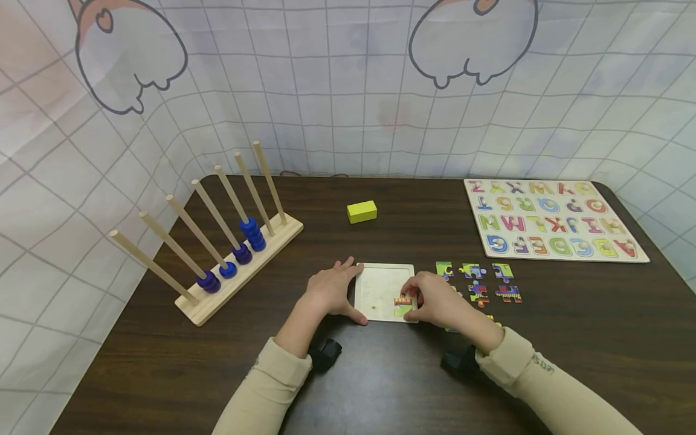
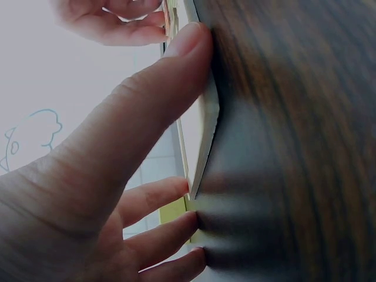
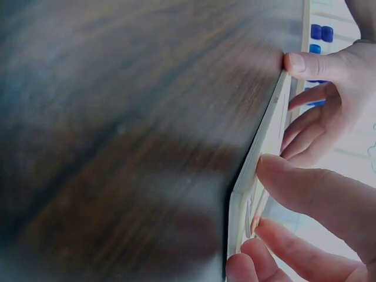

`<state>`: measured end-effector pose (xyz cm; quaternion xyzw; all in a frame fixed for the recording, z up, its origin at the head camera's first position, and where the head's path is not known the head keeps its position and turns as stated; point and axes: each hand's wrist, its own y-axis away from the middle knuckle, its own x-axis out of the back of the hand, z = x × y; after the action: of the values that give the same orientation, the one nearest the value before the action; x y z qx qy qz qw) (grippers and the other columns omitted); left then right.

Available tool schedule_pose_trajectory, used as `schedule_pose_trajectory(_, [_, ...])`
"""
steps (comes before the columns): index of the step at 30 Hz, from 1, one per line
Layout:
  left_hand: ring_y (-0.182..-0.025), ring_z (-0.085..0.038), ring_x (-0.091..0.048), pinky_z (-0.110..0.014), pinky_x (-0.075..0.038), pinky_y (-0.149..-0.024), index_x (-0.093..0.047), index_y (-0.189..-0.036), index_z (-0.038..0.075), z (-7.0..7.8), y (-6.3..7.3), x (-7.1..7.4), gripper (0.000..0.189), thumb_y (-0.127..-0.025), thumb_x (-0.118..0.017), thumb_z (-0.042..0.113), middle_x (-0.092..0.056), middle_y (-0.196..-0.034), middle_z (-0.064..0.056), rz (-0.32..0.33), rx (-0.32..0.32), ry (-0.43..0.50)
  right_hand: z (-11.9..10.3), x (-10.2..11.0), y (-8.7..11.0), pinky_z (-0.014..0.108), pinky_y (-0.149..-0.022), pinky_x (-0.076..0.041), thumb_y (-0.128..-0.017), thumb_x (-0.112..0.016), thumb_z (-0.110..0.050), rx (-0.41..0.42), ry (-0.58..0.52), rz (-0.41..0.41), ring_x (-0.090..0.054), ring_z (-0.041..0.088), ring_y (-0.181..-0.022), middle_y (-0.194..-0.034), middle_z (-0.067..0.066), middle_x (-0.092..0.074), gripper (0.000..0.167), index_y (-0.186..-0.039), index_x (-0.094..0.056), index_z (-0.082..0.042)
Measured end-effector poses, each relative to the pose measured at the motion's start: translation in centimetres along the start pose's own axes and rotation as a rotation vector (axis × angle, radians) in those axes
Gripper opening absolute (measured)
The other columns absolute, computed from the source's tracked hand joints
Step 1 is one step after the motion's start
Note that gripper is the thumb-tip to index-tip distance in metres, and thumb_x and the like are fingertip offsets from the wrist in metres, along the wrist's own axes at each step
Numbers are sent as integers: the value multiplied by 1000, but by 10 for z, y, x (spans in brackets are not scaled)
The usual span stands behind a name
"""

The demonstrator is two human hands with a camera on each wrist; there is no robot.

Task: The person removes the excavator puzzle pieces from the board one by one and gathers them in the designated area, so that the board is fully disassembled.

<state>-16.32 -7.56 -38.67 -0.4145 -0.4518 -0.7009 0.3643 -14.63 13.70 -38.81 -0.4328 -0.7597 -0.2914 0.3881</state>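
A square, pale wooden puzzle tray (image 1: 375,290) lies on the table between the hands. The left hand (image 1: 330,291) spans the tray's left side with spread fingers. Its thumb (image 2: 191,44) touches the near edge and its index fingertip (image 2: 179,187) the far corner. In the tray's near right corner sits a colourful jigsaw piece (image 1: 403,307), with orange-red and green areas. The right hand (image 1: 437,300) holds this piece between thumb and index finger, other fingers curled by the tray's right rim. Several loose jigsaw pieces (image 1: 508,294) lie right of the tray, some partly hidden by the right hand.
A wooden peg stand (image 1: 244,272) with blue and purple beads stands at the left. Behind the tray lies a yellow block (image 1: 362,211). An alphabet board (image 1: 560,220) lies at the back right. A patterned cloth (image 1: 348,109) hangs behind the dark table (image 1: 380,374).
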Motion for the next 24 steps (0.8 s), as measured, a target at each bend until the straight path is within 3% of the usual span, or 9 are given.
schedule_pose_trajectory(10, [-135,-25,-25,-54,-35,-95,-33,-143,21,0,0,0,107,-54,-82,54,-21,-150,-2,-2,2,0,0,1,0,25,-55,-42,-62,-82,-5,10,-78,-3,-48,12,-61,-71,1,-54,33,-89,-64,-2])
schedule_pose_trajectory(24, [-135,-26,-24,-55,-34,-95,-32,-143,21,0,1,1,107,-54,-82,54,-20,-150,-3,1,-6,3,4,8,7,25,-58,-44,-62,-83,-9,12,-83,12,-50,12,-64,-72,1,-55,36,-92,-65,-1])
